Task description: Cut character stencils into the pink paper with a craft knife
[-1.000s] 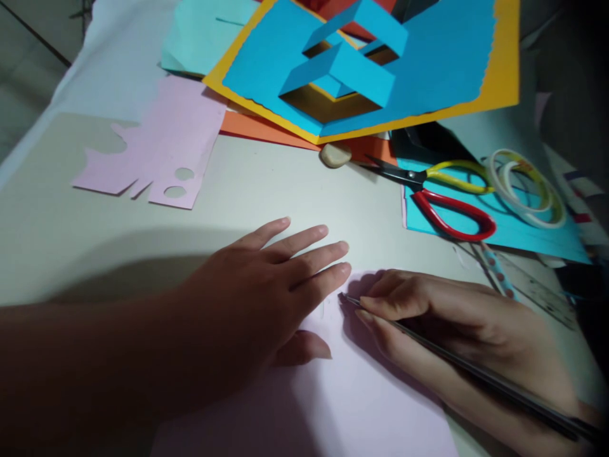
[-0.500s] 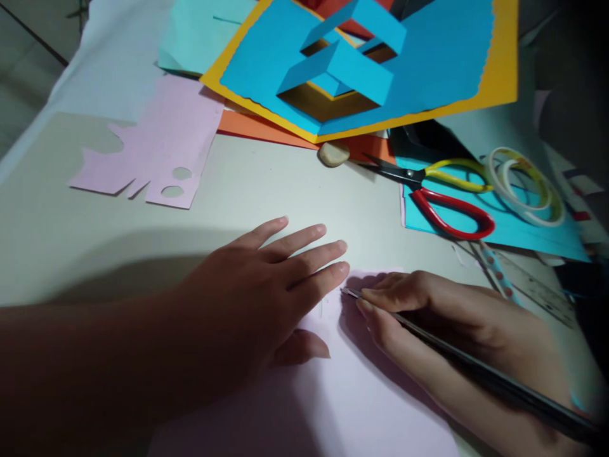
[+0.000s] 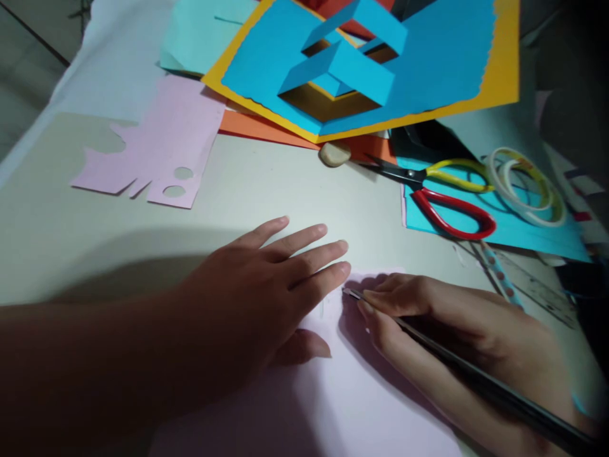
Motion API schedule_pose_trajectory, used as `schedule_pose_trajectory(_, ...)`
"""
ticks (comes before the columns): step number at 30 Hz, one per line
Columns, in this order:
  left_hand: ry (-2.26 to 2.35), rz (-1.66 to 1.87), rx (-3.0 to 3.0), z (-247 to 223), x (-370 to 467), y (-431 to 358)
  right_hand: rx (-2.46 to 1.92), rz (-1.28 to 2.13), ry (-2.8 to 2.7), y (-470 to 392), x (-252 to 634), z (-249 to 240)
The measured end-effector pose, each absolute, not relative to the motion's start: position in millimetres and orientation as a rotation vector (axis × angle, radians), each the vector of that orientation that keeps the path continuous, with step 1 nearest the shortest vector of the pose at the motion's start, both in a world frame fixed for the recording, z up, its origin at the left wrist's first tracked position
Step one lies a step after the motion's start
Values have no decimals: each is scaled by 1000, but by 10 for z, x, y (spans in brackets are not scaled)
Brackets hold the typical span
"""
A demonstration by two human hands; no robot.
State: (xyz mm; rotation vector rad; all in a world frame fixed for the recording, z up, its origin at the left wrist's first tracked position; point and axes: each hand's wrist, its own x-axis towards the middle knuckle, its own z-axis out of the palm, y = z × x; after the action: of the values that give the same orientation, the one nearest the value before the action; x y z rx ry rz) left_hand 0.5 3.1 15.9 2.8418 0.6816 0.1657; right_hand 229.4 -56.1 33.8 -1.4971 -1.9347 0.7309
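A pale purple sheet of paper (image 3: 380, 406) lies on the table in front of me. My left hand (image 3: 266, 285) rests flat on its upper part, fingers spread and thumb tucked lower down. In a writing grip, my right hand (image 3: 457, 336) holds a slim dark pen (image 3: 469, 374). The pen's metal tip touches or almost touches the paper just right of my left fingertips. A faint short line shows on the sheet between the two hands. Some of the sheet is hidden under my left hand and forearm.
A blue-and-yellow pop-up card (image 3: 428, 70) stands open at the back. Scissors (image 3: 419, 178), tape rolls (image 3: 528, 187), a ruler (image 3: 537, 289) and a pale eraser-like lump (image 3: 334, 154) lie to the right. A cut pink paper piece (image 3: 166, 139) lies on the table (image 3: 257, 184) at left.
Hardly anything differs. The pen tip and my right hand have shifted very slightly, while my left hand stays in place on the sheet.
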Motion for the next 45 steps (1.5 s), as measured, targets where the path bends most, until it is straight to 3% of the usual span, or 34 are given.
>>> schedule_pose_trajectory(14, 684, 173, 2860, 158, -6, 32, -1548, 573, -1843, -556, 2230, 351)
schedule_pose_trajectory(45, 696, 161, 2844, 163, 1, 34, -1531, 702, -1865, -605, 2250, 313)
